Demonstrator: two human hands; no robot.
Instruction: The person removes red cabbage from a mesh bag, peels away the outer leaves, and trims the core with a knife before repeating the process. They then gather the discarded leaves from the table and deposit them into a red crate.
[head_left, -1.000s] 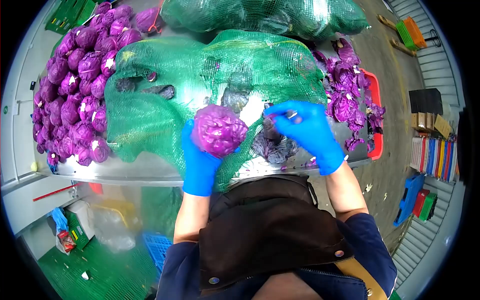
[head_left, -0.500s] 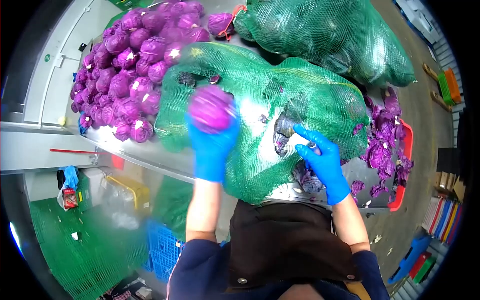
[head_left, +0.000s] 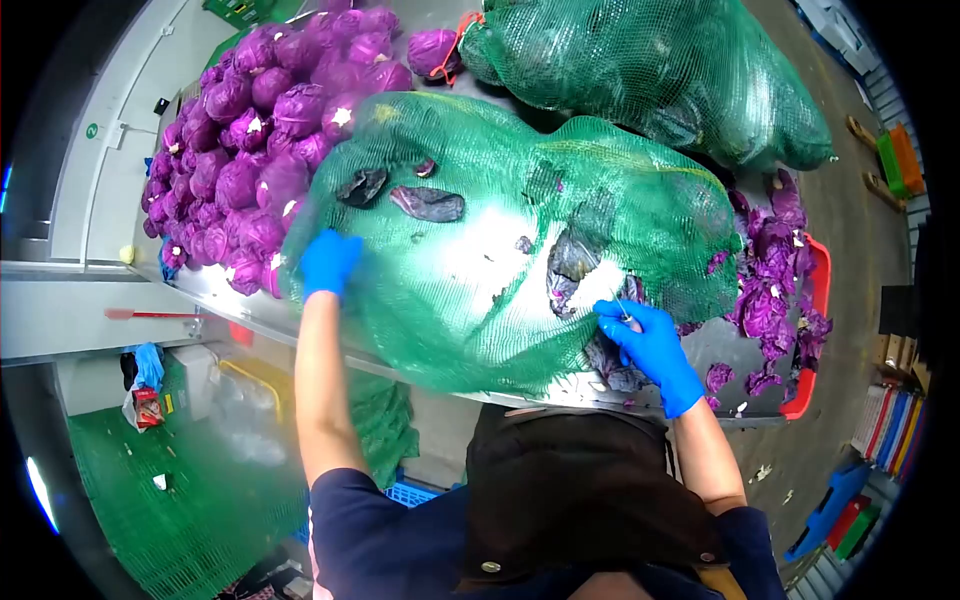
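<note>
My left hand (head_left: pixel 330 264), in a blue glove, is closed on the left edge of a green net bag (head_left: pixel 420 330) lying over the metal table; motion blurs it a little. Beside that hand rises a heap of purple cabbages (head_left: pixel 238 185). My right hand (head_left: pixel 650 345), gloved the same way, grips a small knife (head_left: pixel 630 320) with its thin blade pointing away from me. Dark loose cabbage leaves (head_left: pixel 428 203) lie on the net, and another wilted leaf (head_left: pixel 572 258) is just beyond the knife.
A full green net sack (head_left: pixel 650 80) tied with orange string lies at the back. Purple leaf scraps (head_left: pixel 765 290) are piled at the right, by a red tray (head_left: pixel 819 290). Below the table's left edge are more green netting (head_left: pixel 160 490) and a yellow crate (head_left: pixel 250 385).
The purple cabbage has left my left hand, which moved left to the net's edge. The net's left side has shifted left, exposing dark leaves. My right hand stays nearly in place with the knife.
</note>
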